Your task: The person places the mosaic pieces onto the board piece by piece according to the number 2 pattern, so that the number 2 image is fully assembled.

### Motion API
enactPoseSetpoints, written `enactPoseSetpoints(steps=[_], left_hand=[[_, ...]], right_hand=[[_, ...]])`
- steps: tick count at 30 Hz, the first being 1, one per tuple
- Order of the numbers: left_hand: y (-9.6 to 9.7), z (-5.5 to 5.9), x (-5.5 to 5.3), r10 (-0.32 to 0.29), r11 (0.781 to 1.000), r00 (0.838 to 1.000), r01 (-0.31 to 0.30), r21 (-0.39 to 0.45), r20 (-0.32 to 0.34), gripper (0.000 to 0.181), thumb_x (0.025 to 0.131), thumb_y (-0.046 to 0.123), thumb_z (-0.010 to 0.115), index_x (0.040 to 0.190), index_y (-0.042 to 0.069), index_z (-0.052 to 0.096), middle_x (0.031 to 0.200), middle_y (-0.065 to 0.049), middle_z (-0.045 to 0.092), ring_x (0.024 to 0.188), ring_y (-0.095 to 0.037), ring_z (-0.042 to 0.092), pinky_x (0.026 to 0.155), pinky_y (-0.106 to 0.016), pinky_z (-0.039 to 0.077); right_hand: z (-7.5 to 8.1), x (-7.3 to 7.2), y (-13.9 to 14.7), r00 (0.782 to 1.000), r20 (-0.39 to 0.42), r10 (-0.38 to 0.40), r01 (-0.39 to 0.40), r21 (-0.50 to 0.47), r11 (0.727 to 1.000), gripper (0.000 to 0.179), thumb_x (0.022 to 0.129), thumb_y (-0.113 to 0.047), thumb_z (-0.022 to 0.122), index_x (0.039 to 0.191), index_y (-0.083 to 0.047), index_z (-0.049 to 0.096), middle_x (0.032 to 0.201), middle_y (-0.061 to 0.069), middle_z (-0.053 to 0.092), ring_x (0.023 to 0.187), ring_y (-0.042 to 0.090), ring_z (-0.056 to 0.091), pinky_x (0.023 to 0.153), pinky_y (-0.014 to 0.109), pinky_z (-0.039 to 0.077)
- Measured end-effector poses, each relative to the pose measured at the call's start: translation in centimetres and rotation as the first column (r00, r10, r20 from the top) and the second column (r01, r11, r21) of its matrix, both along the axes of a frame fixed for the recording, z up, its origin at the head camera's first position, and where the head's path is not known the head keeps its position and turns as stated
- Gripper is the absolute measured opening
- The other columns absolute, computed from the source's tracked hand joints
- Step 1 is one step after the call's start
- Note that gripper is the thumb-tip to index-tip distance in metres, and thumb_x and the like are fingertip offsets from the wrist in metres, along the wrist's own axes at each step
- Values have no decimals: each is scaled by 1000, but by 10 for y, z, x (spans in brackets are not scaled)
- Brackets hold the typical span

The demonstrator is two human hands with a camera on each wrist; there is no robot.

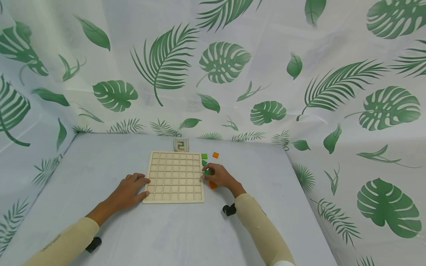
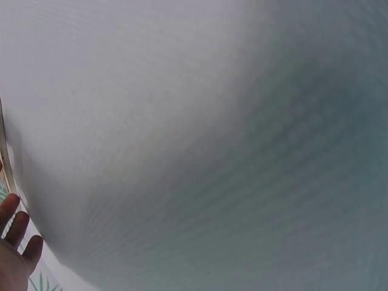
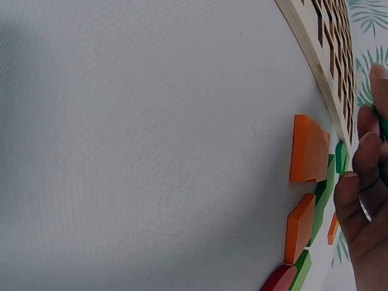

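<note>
A pale wooden grid board (image 1: 173, 201) lies flat on the table, its square cells bare. My left hand (image 1: 130, 190) rests at the board's left edge, fingers spread and relaxed; the left wrist view catches only some fingertips (image 2: 17, 225) in its corner. Just past the right edge, my right hand (image 1: 222, 176) pinches a small green piece (image 3: 380, 119) between thumb and fingers, mostly hidden by them. Beneath and beside this hand lie orange blocks (image 3: 306, 149) and green blocks (image 3: 302, 268), with a dark red piece (image 3: 280, 279) at the bottom of the right wrist view.
A small printed card (image 1: 181, 145) with a coloured pattern lies behind the board. A green square (image 1: 204, 156) and an orange square (image 1: 216, 155) sit off the board's upper right corner. Leaf-printed cloth (image 1: 179, 111) hangs around the table's back and sides.
</note>
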State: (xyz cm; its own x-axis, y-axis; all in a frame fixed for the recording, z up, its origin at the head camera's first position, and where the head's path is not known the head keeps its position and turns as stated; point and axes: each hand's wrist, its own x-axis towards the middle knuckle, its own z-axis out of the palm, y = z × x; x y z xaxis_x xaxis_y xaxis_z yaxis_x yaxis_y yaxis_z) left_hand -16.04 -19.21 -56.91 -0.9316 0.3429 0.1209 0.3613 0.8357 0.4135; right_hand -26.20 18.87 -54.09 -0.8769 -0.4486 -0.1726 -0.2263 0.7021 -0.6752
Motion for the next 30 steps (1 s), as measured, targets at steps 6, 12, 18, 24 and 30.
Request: enactPoseSetpoints(steps=[6, 12, 18, 24, 30], left_hand=[[0, -3, -1, 6, 1000, 1000, -6, -7, -6, 42, 91, 33, 73, 128, 14, 65, 136, -18, 54, 121, -40, 51, 93, -59, 43], [0, -2, -1, 0, 1000, 1000, 0, -5, -8, 41, 92, 33, 73, 127, 14, 65, 135, -18, 54, 121, -40, 51, 93, -59, 43], [-1, -2, -1, -3, 1000, 1000, 3, -1, -11, 42, 92, 33, 72, 128, 13, 65, 136, -19, 54, 122, -40, 51, 93, -59, 43], [-1, -3, -2, -3, 1000, 1000, 3, -3, -13, 42, 92, 33, 73, 128, 13, 65, 137, -18, 54, 122, -40, 51, 93, -59, 43], [-1, -4, -1, -3, 1000, 1000, 3, -2, -8, 42, 92, 33, 72, 129, 13, 64, 136, -18, 54, 121, -39, 51, 93, -59, 44]], right_hand=[[3, 1, -1, 1000, 10, -10, 10, 17, 1000, 36, 91, -31, 76, 121, -13, 70, 93, 0, 68, 78, 14, 57, 68, 27, 49], [3, 2, 0, 1000, 12, 0, 0, 10, 1000, 36, 93, -29, 73, 124, -12, 69, 94, 1, 68, 76, 15, 56, 65, 27, 48], [0, 2, 1, 1000, 5, 15, -15, 5, 1000, 29, 91, -28, 76, 116, -16, 68, 88, 0, 64, 74, 16, 55, 63, 27, 46], [-2, 1, 0, 999, 24, 22, -22, 7, 1000, 23, 91, -27, 76, 110, -18, 69, 86, 0, 61, 73, 16, 52, 61, 27, 43], [-3, 4, -1, 998, 55, 4, -4, 10, 1000, 25, 89, -34, 78, 107, -18, 70, 84, 0, 59, 74, 16, 52, 60, 27, 43]])
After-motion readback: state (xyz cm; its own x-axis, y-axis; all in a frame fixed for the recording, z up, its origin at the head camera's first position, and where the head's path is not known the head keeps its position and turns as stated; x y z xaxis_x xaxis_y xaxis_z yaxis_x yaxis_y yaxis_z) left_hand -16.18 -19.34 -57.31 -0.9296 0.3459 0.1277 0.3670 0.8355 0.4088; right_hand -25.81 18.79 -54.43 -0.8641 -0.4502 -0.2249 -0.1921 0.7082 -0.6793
